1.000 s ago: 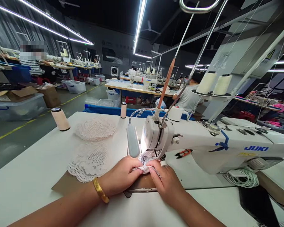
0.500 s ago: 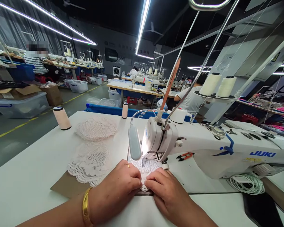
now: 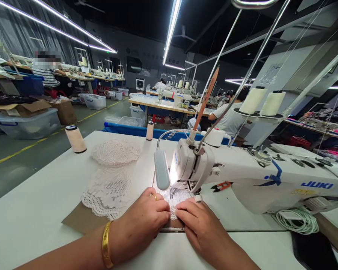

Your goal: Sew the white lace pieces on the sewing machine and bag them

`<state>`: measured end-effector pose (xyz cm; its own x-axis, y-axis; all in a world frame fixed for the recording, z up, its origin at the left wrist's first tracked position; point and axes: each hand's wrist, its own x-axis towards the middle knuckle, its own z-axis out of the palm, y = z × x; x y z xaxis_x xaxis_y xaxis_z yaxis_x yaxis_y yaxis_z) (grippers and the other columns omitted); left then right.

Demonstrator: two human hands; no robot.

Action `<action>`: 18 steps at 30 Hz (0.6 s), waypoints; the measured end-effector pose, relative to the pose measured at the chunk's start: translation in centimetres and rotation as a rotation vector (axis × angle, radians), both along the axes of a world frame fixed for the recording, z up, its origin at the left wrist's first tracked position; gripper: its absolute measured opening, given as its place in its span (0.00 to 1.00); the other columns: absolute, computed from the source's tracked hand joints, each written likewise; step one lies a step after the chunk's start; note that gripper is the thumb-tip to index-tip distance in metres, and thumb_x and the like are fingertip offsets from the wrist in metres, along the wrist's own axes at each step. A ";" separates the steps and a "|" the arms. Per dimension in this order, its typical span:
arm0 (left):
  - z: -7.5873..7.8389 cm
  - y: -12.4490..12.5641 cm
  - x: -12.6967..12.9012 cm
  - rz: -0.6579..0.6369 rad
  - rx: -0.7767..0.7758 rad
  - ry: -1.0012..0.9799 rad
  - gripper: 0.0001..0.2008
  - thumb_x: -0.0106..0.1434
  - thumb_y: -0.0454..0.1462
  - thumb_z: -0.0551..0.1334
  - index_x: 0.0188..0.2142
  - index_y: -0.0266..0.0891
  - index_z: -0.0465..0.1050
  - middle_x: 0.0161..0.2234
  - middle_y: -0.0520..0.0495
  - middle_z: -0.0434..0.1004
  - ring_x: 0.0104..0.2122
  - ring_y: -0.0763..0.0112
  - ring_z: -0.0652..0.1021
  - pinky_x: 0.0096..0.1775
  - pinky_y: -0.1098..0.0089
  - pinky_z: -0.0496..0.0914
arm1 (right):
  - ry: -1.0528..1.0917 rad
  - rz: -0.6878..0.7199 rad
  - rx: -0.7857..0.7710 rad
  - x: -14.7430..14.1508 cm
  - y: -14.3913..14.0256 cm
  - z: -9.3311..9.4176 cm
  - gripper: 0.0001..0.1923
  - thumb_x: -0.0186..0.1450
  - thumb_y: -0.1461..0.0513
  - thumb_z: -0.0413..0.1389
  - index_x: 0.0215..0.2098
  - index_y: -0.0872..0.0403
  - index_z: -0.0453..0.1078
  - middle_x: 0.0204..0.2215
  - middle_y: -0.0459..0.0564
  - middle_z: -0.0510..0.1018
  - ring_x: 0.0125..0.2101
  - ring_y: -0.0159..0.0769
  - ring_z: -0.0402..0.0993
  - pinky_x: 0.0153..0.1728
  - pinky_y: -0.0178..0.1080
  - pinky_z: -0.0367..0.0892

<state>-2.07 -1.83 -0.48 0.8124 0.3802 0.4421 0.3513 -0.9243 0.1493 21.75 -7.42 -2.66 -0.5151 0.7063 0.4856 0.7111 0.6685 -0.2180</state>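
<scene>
So I'm on this through the head feed, and the white lace piece [image 3: 181, 196] I care about is lying flat under the needle end of the sewing machine [image 3: 239, 168], scalloped edge towards me, between both hands.

What bugs me: lace this open looks stretchy, so if one side gets pulled harder than the other I'd expect it to skew or ruck up. A fingertip dragging across could also snag in the holes. And the fingers are near enough to the needle end that riding forward with the cloth could put one in a bad spot. Can't make out the needle at all, tbh; the lamp [image 3: 162, 170] sits close in and the glare's strong.

Grip-wise: left hand [image 3: 141, 221] is curled, fingers bunched, tips at the lace's near edge. Right hand [image 3: 205, 228] is flatter, fingers reaching out together with the tips on that edge from the other side. Actual pinch or just pressing down? Can't tell for either, the undersides are hidden.

Further out on the left there's a spare lace panel [image 3: 108, 195] partly over a brown sheet [image 3: 80, 221]. The gold bangle [image 3: 106, 243] is near it, so it could catch if that arm swings.
</scene>
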 end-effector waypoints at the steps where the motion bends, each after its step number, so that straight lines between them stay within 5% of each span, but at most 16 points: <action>1: 0.0 -0.1 0.0 0.002 0.005 0.007 0.12 0.71 0.26 0.58 0.32 0.40 0.70 0.35 0.53 0.80 0.34 0.66 0.74 0.42 0.59 0.59 | 0.002 0.006 0.007 0.0 0.0 0.0 0.21 0.66 0.76 0.50 0.49 0.51 0.73 0.45 0.50 0.82 0.40 0.44 0.74 0.37 0.45 0.68; 12: -0.2 1.0 0.2 0.035 0.001 0.020 0.11 0.66 0.24 0.60 0.32 0.40 0.72 0.36 0.53 0.81 0.35 0.65 0.75 0.40 0.60 0.60 | -0.014 -0.051 -0.007 -0.3 0.7 0.0 0.23 0.61 0.77 0.51 0.46 0.48 0.72 0.39 0.50 0.81 0.41 0.46 0.77 0.38 0.44 0.71; 18: 0.2 1.9 0.5 0.077 0.019 0.086 0.13 0.72 0.26 0.59 0.32 0.39 0.74 0.36 0.51 0.82 0.36 0.66 0.77 0.43 0.60 0.63 | -0.019 -0.084 -0.023 -0.4 1.2 -0.2 0.22 0.62 0.77 0.49 0.44 0.49 0.72 0.40 0.51 0.81 0.42 0.46 0.77 0.39 0.44 0.73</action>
<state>-1.57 0.10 -0.29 0.8162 0.4353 0.3798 0.4325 -0.8963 0.0980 21.36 -6.22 -2.82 -0.4628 0.7582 0.4593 0.7682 0.6015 -0.2190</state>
